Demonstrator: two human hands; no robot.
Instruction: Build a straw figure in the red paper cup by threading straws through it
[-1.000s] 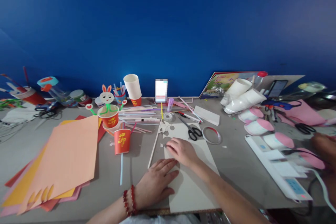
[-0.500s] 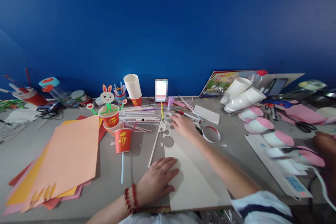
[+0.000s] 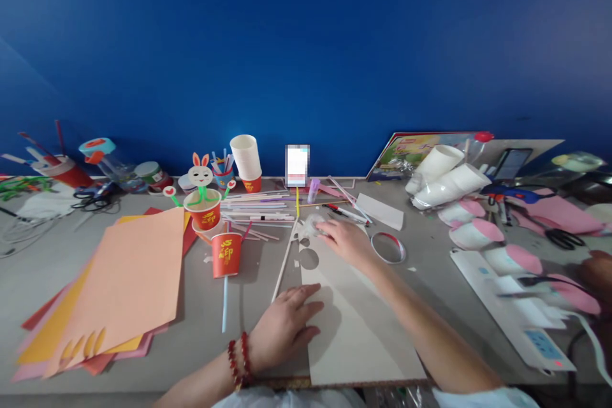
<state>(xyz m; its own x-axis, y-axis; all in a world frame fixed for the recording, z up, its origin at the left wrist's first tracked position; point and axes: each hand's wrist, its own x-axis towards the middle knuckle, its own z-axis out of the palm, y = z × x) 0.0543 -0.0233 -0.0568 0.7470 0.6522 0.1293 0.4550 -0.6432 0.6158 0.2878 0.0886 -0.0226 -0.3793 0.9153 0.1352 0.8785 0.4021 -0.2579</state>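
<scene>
My right hand [image 3: 347, 241] has its fingers closed on a small clear tape roll [image 3: 313, 225], blurred by motion, over the far end of a white paper sheet [image 3: 358, 325]. The sheet has a round hole near its far left edge. My left hand [image 3: 287, 325], with red bead bracelets at the wrist, is open at the left edge of the sheet, fingers spread and holding nothing. A white straw [image 3: 284, 264] lies left of the sheet. Beyond it stands an upside-down red paper cup [image 3: 226, 255] on a blue straw, beside a rabbit cup figure [image 3: 203, 210].
Coloured paper sheets [image 3: 134, 274] are stacked at left. Several straws [image 3: 258, 207] lie at the back. A wide tape roll [image 3: 404, 254] sits right of my right forearm. Farther right are pink-topped white cups [image 3: 473, 233], a power strip [image 3: 482, 280] and another person's hand [image 3: 595, 274].
My right hand has closed on the clear tape roll and moved it slightly nearer over the paper. My left hand has shifted only a little. The view has moved slightly.
</scene>
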